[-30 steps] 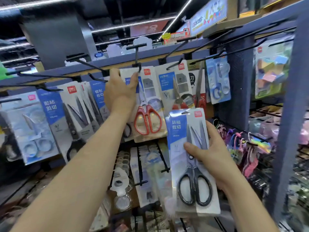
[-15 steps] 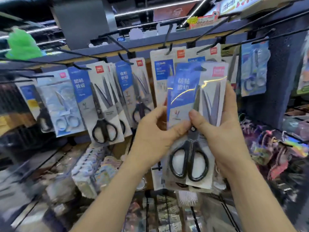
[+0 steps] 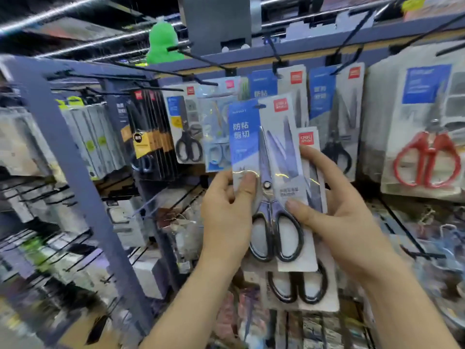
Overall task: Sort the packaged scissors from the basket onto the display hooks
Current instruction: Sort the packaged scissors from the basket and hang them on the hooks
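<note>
Both forearms bare, rising from bottom edge, angled inward toward centre. Left hand (image 3: 226, 215) raised, thumb flat on front of scissors pack (image 3: 266, 157), fingers curled behind its left edge. Right hand (image 3: 349, 220) at same height, grips pack's right side: thumb on front by handles, index finger extended upward behind.

Bright ceiling strip lights (image 3: 75, 11) above me; glare streaks the blister pack (image 3: 271, 177), and motion blur smears the bowed edges.
</note>
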Tool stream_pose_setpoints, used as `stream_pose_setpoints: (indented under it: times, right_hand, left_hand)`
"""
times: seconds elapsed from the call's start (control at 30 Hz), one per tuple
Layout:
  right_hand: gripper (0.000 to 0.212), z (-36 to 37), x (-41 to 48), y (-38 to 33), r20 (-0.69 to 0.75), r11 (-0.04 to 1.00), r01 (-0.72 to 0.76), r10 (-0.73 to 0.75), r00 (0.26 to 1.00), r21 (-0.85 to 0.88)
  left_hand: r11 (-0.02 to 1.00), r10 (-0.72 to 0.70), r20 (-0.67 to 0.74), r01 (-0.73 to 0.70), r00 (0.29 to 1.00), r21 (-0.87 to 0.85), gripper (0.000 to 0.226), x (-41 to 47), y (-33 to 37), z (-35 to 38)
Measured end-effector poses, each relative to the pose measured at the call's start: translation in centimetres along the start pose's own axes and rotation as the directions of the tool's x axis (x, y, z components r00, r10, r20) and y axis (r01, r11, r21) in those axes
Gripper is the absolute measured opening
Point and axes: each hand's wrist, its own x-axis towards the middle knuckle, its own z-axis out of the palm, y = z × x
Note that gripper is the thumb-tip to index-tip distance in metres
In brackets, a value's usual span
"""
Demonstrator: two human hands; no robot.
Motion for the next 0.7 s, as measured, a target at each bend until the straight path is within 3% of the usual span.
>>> stream_pose_setpoints:
  times: [0.1,0.2,0.37,0.5,0.6,0.67,0.7]
  right_hand:
    - [0.068,4.4,0.6,0.5,-0.018,0.998,0.017,-0.018,1.000,-0.062]
    - [0.066,8.7,1.1,1.3,-0.023,0.989,0.023,-0.026,0.999,-0.144]
    - [0.062,14.6,1.4,2.2,0.030,0.954,0.016,-0.008,1.000,-0.299]
    - [0.047,17.8,1.9,3.2,0.001,0.946,0.001,0.000,1.000,-0.324]
    - [0.040,18.5,2.6,3.8,-0.079,0.965,-0.005,-0.016,0.997,-0.261]
    - [0.050,18.2,3.2,3.7,-0.158,0.958,-0.005,-0.042,0.987,-0.287]
    - [0.058,17.9,3.4,3.6,-0.201,0.959,-0.020,-0.039,0.979,-0.282]
  left_hand:
    - [0.999,0.007,0.013,-0.007,1.000,-0.035,0.014,1.7,-0.1,-4.4]
    - [0.984,-0.063,0.038,0.069,0.997,-0.163,0.033,4.8,0.0,-9.2]
    - [0.969,-0.157,0.022,0.158,0.987,-0.190,0.010,9.9,0.6,-15.5]
    - [0.935,-0.247,0.052,0.252,0.968,-0.249,0.011,11.9,0.4,-17.9]
    - [0.949,-0.241,-0.005,0.234,0.971,-0.212,0.020,13.4,0.5,-19.0]
    - [0.976,-0.147,-0.028,0.140,0.989,-0.164,0.009,14.5,0.2,-19.9]
    - [0.992,-0.075,-0.024,0.072,0.997,-0.101,0.014,14.9,0.2,-20.3]
